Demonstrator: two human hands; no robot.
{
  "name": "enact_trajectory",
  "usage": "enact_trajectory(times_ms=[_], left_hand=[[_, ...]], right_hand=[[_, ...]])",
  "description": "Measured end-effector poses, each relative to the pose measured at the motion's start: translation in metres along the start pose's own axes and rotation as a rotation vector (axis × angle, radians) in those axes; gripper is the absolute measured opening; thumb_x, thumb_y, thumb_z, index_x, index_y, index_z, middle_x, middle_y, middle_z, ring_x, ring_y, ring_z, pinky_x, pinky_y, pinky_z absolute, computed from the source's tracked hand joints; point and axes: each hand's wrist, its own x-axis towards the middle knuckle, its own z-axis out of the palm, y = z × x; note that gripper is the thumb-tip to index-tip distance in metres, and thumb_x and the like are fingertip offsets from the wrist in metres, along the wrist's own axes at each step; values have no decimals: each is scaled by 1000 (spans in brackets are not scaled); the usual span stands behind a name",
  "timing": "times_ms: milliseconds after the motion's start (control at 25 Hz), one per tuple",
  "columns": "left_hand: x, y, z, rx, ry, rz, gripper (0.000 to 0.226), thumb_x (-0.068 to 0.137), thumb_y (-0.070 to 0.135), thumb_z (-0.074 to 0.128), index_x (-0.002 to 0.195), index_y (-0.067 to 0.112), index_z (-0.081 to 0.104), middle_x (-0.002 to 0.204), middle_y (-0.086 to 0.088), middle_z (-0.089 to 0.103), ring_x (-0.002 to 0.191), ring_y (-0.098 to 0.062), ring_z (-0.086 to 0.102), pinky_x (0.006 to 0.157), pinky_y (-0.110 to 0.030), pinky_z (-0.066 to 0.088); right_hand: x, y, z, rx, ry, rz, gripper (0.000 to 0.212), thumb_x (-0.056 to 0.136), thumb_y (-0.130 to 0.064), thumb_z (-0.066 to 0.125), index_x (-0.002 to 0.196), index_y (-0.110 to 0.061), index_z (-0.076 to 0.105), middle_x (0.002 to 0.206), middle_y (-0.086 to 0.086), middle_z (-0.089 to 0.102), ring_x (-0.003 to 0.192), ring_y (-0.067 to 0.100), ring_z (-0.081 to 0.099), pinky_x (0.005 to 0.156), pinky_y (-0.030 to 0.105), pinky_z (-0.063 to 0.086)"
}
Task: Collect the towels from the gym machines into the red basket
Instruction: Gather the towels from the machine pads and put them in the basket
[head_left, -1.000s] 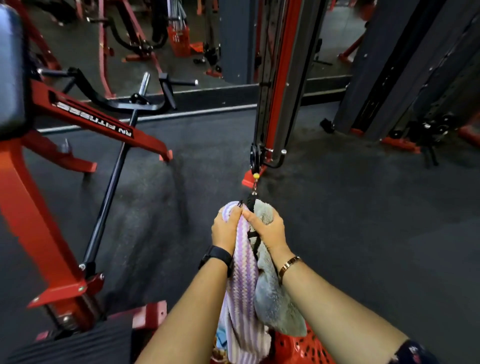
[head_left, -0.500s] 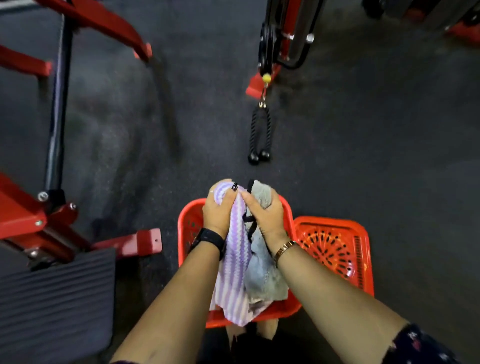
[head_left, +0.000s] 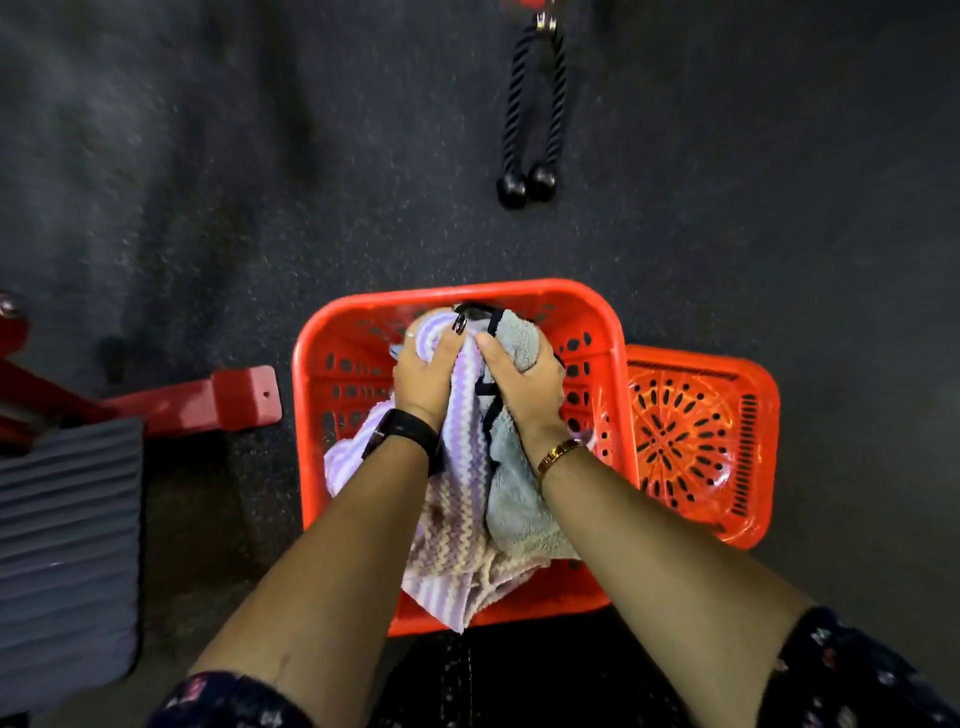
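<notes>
The red basket (head_left: 332, 415) stands on the dark floor right below me. My left hand (head_left: 426, 379) grips a purple-and-white zigzag towel (head_left: 457, 519) over the basket. My right hand (head_left: 524, 384) grips a grey towel (head_left: 519, 499) with a dark trim beside it. Both towels hang down into the basket, and the purple one drapes over the near rim. The basket's floor is mostly hidden by the cloth and my arms.
A red perforated lid or second basket (head_left: 696, 441) lies against the right side of the basket. A black rope handle (head_left: 530, 114) hangs from a cable ahead. A red machine foot (head_left: 228, 397) and a ribbed grey footplate (head_left: 62, 545) sit at left.
My hands carried both towels from the rope handle back and down over the red basket. My view tilted downward, and the towels now hang inside the basket.
</notes>
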Motion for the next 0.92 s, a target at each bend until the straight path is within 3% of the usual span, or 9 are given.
enact_trajectory(times_ms=[80,200,320,400,480,600,720,800,920], left_hand=[[15,-18,3,-13,-7,6,74,64,60,55,114,5,64,111,-4,69,101,-15,62,82,-11,45],[32,-41,9,-60,-16,46,71,70,51,57,113,-6,60,113,-15,66,97,-16,59,81,-5,43],[52,-68,15,-69,-48,108,69,75,49,55,111,-11,56,112,-24,63,103,-29,60,94,-26,47],[59,-79,16,-22,-59,140,58,76,49,56,110,2,55,107,-16,64,100,-26,61,97,-33,47],[54,-75,18,-22,-13,166,50,71,52,56,110,23,46,104,2,58,95,-13,57,93,-26,45],[41,-64,20,-54,50,130,64,66,55,60,115,22,35,111,3,49,103,-14,51,97,-25,41],[28,-43,13,-50,-44,34,52,77,45,66,115,14,48,112,0,61,107,-19,58,102,-36,45],[16,-19,7,-109,-142,12,45,82,36,62,114,4,58,112,-6,66,103,-20,62,100,-38,47],[-8,44,-7,-227,-157,-59,35,96,15,47,125,-2,55,112,-3,60,99,-10,56,94,-26,42]], right_hand=[[13,19,8,9,-10,17,43,79,-21,76,116,-6,61,106,1,68,79,-16,59,71,0,42],[33,42,18,13,-4,13,43,81,-17,74,118,-3,59,108,4,68,80,-7,62,77,4,45],[51,67,26,-55,27,-19,42,79,-20,76,116,-5,61,103,-3,64,87,-3,58,76,-1,41],[61,80,28,-63,38,-14,45,78,-23,77,116,-5,61,105,-2,65,94,3,60,82,4,44],[70,87,28,-58,19,-11,49,77,-29,77,117,-6,61,111,4,67,102,14,63,93,21,49],[66,78,23,-77,-20,11,59,71,-44,77,119,-14,59,118,5,65,110,16,61,97,27,47],[46,50,10,-94,-22,-45,64,64,-61,70,115,-25,56,117,-3,62,111,12,59,100,32,45],[35,28,-1,-84,-9,-121,58,71,-56,66,117,-21,58,119,-1,61,112,13,57,103,33,43],[24,-29,-22,23,6,-170,39,84,-30,61,119,-12,58,124,8,59,115,16,54,103,24,41]])
